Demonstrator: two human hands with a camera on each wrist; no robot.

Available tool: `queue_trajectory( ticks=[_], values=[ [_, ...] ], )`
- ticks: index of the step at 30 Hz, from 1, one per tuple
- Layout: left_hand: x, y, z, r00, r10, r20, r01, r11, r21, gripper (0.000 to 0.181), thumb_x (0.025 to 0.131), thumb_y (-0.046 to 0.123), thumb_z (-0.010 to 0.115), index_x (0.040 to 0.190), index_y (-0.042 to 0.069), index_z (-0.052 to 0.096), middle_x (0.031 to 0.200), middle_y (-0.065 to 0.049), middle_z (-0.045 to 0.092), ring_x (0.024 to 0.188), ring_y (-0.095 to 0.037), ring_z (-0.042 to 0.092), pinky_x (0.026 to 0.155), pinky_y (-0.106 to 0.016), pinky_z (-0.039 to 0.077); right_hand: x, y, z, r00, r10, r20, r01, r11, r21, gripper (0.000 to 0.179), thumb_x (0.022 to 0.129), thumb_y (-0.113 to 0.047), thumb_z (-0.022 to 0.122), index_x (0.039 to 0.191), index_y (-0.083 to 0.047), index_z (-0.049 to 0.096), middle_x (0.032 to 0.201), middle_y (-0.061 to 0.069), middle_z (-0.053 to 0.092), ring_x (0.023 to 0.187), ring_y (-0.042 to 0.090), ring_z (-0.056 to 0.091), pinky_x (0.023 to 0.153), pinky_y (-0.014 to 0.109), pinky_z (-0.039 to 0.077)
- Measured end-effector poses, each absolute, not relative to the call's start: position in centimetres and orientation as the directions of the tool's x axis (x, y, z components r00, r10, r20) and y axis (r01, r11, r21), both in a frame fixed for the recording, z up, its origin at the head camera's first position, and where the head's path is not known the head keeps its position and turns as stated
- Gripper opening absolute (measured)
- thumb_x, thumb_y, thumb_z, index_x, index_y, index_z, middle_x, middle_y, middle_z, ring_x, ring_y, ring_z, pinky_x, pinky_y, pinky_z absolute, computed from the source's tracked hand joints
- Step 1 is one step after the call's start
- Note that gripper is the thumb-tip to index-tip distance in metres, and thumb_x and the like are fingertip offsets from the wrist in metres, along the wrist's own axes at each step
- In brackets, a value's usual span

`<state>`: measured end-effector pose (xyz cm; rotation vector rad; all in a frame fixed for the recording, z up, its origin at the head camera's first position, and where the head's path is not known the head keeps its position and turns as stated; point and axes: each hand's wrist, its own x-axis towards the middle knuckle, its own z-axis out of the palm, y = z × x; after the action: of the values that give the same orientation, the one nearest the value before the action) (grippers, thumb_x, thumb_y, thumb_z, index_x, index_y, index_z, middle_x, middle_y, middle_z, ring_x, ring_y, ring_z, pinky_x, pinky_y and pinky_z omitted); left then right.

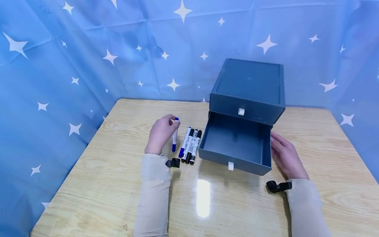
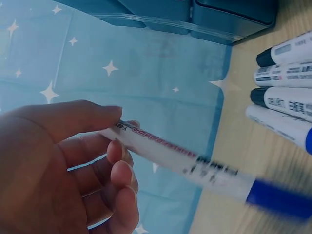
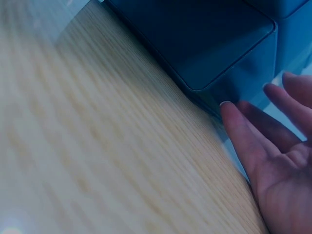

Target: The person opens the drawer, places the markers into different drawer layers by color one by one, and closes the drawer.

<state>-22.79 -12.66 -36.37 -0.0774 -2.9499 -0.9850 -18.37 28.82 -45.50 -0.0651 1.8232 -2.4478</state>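
Note:
A white marker with a blue cap (image 1: 174,147) is pinched at its upper end between the thumb and fingers of my left hand (image 1: 161,133). It hangs nearly upright over the table in the head view; in the left wrist view the marker (image 2: 180,163) slants down to the right. Beside it lie several whiteboard markers (image 1: 189,146) in a row, one blue-capped, others black-capped. My right hand (image 1: 285,153) is at the right side of the pulled-out lower drawer (image 1: 234,161). In the right wrist view its fingers (image 3: 239,129) extend loosely by a drawer corner; contact is unclear.
A dark blue two-tier drawer box (image 1: 251,79) stands at the back of the wooden table (image 1: 103,184), its upper drawer shut, with white pull tabs. A blue curtain with white stars (image 1: 142,49) hangs behind and to the left, close to the table edges.

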Motion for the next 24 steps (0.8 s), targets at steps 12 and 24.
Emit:
queue_trajectory(
  ticks=[12,24],
  values=[
    [-22.3,-13.0,-35.2,-0.997,0.031,0.064,0.064,0.784,0.618,0.027,0.087,0.03,0.051,0.107,0.014,0.059,0.083,0.0,0.057,0.066,-0.019,0.05,0.056,-0.032,0.04,-18.2,29.0,-45.5,-0.995,-0.091,-0.033,0.057,-0.281,-0.958,0.046,0.094,-0.017,0.044,0.137,-0.006,0.033,0.123,-0.001,0.05,0.104,0.005,0.053,0.081,0.019,0.045],
    [-21.5,-13.4,-34.1,-0.995,0.014,0.103,0.076,0.771,0.633,0.02,0.087,0.03,0.055,0.102,0.017,0.055,0.081,0.001,0.056,0.06,-0.018,0.05,0.053,-0.032,0.04,-18.4,28.8,-45.3,-0.995,-0.094,-0.035,0.06,-0.28,-0.958,0.046,0.094,-0.017,0.046,0.136,-0.006,0.035,0.125,0.002,0.047,0.104,0.006,0.053,0.081,0.02,0.045]
  ],
)
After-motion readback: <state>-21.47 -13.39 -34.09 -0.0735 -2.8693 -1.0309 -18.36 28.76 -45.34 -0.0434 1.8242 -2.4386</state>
